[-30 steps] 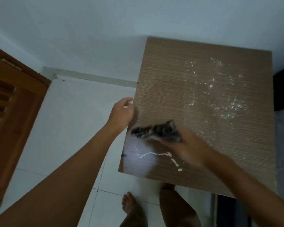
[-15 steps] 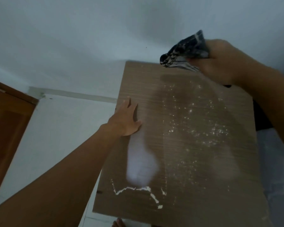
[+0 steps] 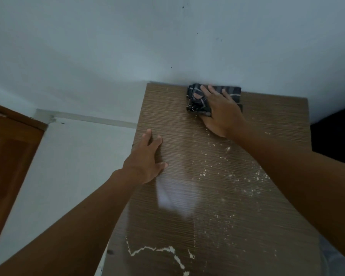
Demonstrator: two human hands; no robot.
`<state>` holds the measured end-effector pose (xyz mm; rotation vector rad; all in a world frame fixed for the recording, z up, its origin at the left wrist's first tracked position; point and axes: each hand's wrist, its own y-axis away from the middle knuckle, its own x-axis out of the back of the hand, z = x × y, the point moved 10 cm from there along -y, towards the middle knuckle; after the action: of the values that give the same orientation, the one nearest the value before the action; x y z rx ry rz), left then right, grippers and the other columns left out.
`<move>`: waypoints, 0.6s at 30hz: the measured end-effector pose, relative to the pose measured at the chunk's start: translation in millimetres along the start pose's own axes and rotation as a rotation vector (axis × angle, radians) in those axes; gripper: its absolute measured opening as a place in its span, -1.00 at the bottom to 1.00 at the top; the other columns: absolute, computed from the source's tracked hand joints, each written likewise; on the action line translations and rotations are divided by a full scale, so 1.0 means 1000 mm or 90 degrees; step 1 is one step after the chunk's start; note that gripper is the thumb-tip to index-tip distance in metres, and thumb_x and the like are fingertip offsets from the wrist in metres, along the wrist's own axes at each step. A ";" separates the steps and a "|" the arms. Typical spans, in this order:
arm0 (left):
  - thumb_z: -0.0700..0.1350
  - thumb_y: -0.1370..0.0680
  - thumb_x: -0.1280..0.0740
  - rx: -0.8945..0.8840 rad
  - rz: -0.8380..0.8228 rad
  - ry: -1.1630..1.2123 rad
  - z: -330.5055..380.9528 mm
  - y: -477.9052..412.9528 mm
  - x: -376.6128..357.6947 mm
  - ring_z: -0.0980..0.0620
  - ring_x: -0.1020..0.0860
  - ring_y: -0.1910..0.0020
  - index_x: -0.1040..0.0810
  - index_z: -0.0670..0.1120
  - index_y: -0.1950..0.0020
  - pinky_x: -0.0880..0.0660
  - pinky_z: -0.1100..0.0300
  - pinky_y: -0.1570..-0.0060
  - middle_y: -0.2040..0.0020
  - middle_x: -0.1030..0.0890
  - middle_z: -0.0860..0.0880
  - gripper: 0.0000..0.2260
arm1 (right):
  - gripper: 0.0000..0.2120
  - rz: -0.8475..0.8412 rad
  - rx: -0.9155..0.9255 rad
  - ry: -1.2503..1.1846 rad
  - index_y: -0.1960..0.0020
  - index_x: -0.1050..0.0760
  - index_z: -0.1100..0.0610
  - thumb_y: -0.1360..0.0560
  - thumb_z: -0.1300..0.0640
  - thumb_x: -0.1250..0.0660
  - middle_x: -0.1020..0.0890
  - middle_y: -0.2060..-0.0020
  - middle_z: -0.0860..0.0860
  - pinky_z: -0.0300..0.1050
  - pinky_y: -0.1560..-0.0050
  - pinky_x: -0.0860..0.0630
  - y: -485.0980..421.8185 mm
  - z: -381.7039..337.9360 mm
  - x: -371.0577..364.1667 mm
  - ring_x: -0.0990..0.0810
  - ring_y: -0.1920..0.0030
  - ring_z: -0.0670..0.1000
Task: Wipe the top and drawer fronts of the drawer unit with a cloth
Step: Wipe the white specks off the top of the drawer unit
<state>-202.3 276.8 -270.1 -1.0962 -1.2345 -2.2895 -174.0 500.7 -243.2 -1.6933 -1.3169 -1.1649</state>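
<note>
Now that the cloth (image 3: 232, 92) has come down from the air, wiping of the top can start at its far edge.
Nearest, a jagged white chip (image 3: 157, 251) marks the front of the drawer unit top (image 3: 277, 120), and beyond it pale specks (image 3: 205, 173) lie scattered across the middle and right. The left grip (image 3: 145, 162) lies spread flat near the left edge, holding nothing, likely steadying the unit. Farthest, the right grip (image 3: 221, 114) presses the dark checked cloth down with straight, spread fingers at the back edge, against the wall (image 3: 127, 46); half a second ago it held the cloth bunched above. I judge the specks unswept; the drawer fronts are out of view.
</note>
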 end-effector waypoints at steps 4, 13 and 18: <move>0.07 -0.52 -0.38 -0.005 -0.003 0.004 0.001 0.000 0.000 0.01 0.17 -0.57 -0.04 0.08 -0.58 -0.10 -0.01 -0.48 -0.60 0.23 0.02 -0.26 | -0.40 -0.014 0.034 0.011 -0.54 -0.13 -0.02 -0.56 -0.07 -0.25 -0.22 -0.53 0.03 0.21 -0.52 0.01 0.014 -0.008 -0.009 -0.11 -0.54 0.04; 0.09 -0.53 -0.36 -0.014 -0.011 -0.022 0.003 0.000 0.000 -0.03 0.17 -0.57 -0.03 0.11 -0.58 -0.06 -0.03 -0.49 -0.60 0.22 -0.01 -0.28 | -0.28 -0.066 0.056 -0.041 -0.54 -0.13 -0.05 -0.46 -0.01 -0.36 -0.15 -0.55 -0.05 0.03 -0.53 0.16 0.102 -0.063 -0.036 -0.01 -0.55 -0.07; 0.10 -0.53 -0.36 -0.020 -0.011 -0.027 0.005 0.006 0.002 -0.06 0.13 -0.58 -0.07 0.12 -0.57 -0.04 -0.01 -0.49 -0.60 0.22 -0.03 -0.30 | -0.28 -0.094 0.036 -0.044 -0.54 -0.14 -0.05 -0.44 -0.05 -0.34 -0.13 -0.56 -0.04 0.10 -0.53 0.12 0.169 -0.101 -0.054 0.03 -0.55 -0.06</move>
<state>-197.9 278.1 -263.5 -1.1553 -1.2323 -2.3179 -39.1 348.6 -256.2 -1.6306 -1.5251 -1.1496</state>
